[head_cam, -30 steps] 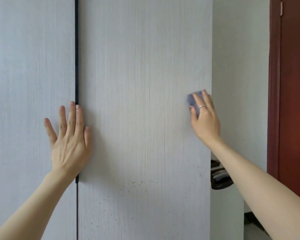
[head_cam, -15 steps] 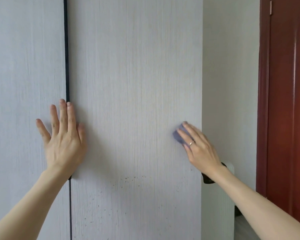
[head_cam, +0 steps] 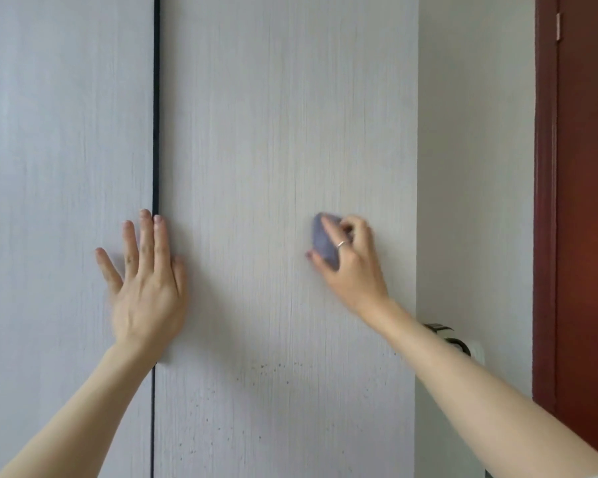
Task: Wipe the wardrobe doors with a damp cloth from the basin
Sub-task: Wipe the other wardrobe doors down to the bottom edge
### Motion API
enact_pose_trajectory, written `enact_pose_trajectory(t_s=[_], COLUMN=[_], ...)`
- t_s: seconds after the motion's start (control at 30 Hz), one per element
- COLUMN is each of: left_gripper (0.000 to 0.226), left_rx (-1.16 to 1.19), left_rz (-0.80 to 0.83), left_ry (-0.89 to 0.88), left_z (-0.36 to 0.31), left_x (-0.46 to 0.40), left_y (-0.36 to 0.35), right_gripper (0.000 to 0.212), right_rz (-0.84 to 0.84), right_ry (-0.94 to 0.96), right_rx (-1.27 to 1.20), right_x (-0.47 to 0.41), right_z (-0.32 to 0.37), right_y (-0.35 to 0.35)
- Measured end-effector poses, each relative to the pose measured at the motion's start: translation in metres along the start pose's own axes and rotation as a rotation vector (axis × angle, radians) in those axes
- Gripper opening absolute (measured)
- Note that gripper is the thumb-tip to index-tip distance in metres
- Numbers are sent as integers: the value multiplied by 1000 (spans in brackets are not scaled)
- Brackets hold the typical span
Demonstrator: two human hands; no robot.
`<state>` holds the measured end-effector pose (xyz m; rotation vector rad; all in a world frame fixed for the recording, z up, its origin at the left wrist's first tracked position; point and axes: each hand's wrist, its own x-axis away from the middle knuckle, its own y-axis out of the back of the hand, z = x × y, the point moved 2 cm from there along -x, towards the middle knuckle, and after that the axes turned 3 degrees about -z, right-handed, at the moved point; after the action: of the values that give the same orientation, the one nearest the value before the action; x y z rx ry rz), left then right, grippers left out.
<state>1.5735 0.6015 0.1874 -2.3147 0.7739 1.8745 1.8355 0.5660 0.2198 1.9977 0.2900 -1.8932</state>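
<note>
1. A small bunched blue-grey cloth (head_cam: 323, 243) was held against the pale, wood-grained right wardrobe door (head_cam: 273, 132), at about mid-height of the view and right of the panel's centre.
2. The cloth was gripped by the right hand (head_cam: 351, 267), whose fingers (head_cam: 328, 225) were curled over the wad, with the thumb tucked under its lower edge; a thin ring was worn on one finger. The hand was blurred, so the exact lie of each finger could not be told.
3. The left hand (head_cam: 145, 281) was laid flat, fingers straight and spread, holding nothing, across the dark vertical gap (head_cam: 156, 98) between the right door and the matching pale left wardrobe door (head_cam: 59, 132).
4. The step in hand was judged to be the wiping of the right door's middle band, with the panel steadied by the flat left hand.
5. A scatter of small dark specks (head_cam: 273, 369) was seen lower on the right door, below both hands. These were judged not yet cleaned.
6. The next move was judged to call for the cloth to be carried down to the specks and pressed firmly there, while the bracing hand was kept on the seam.
7. Further right, a plain white wall (head_cam: 473, 167) and a dark red door frame (head_cam: 546, 201) were seen. The basin was not in view.
</note>
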Motion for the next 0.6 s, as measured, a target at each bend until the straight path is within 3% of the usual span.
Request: enact_pose_trajectory(t_s=[0.1,0.17,0.27,0.4,0.47,0.6], left_gripper=[55,55,54,54,55,55], left_rx=[2,4,6,7,9,24], left_rz=[12,18,26,28,25,20], left_ry=[3,-2,0,15,22,40], left_z=[1,1,2,2,1,-1], left_x=[2,3,4,3,3,5], left_y=[0,1,3,3,3,2], right_gripper=[59,55,50,50,48,54], right_rz=[432,578,418,-67,-134,-101], right_ry=[415,441,186,-259,-319,-377], right_rx=[21,32,-13,61,181,349], right_x=[47,45,22,-17,-31,-43], right_z=[31,29,12,-30,-49,-73], right_y=[-14,-6,15,57,72,78])
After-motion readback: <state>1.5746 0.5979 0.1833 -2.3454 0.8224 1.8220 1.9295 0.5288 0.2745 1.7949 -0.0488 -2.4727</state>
